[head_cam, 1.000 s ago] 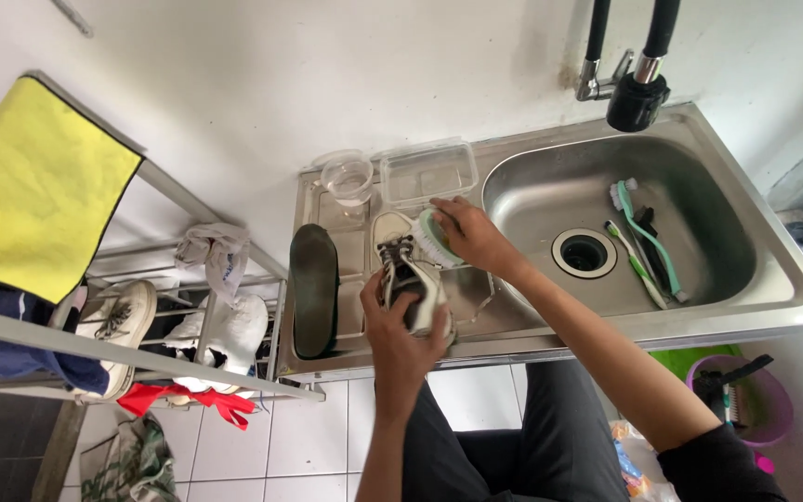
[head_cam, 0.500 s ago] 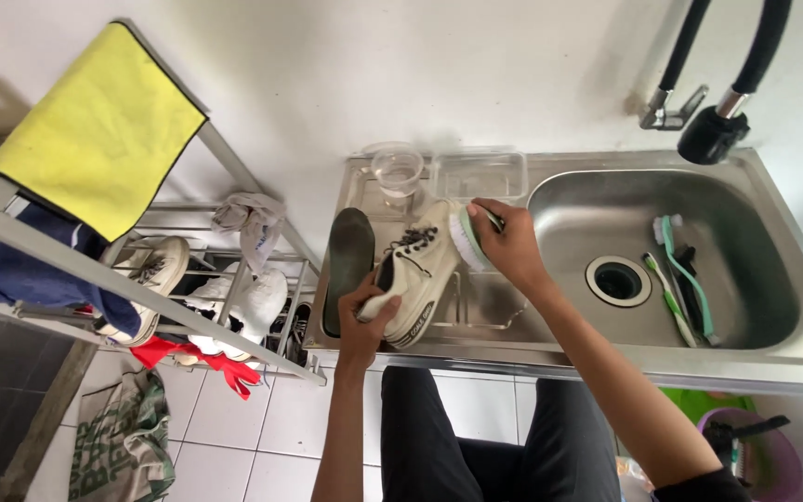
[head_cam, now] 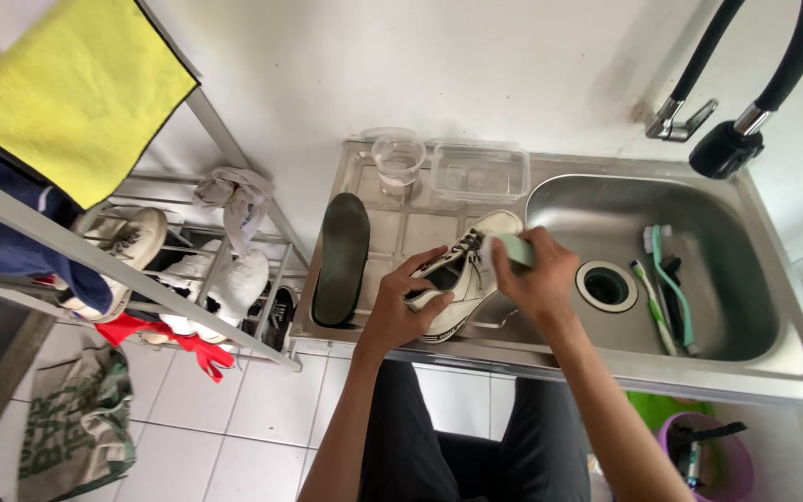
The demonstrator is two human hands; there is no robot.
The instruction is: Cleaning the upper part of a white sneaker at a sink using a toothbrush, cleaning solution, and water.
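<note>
My left hand (head_cam: 403,307) grips a white lace-up sneaker (head_cam: 462,279) by its opening, holding it over the steel drainboard (head_cam: 374,232) beside the sink. My right hand (head_cam: 539,279) holds a pale green sponge (head_cam: 515,249) pressed against the sneaker's toe end. A dark green insole (head_cam: 341,258) lies flat on the drainboard to the left of the shoe.
The sink basin (head_cam: 699,232) holds two green brushes (head_cam: 666,284) beside the drain (head_cam: 606,284). A clear cup (head_cam: 398,158) and clear plastic box (head_cam: 479,172) stand at the back. A black tap (head_cam: 736,139) hangs above. A metal rack (head_cam: 141,270) with shoes, rags and a yellow cloth (head_cam: 67,88) stands left.
The sneaker has turned in my left hand, from sole-edge up to lying on its side, and my right hand with the sponge has shifted along it toward the toe.
</note>
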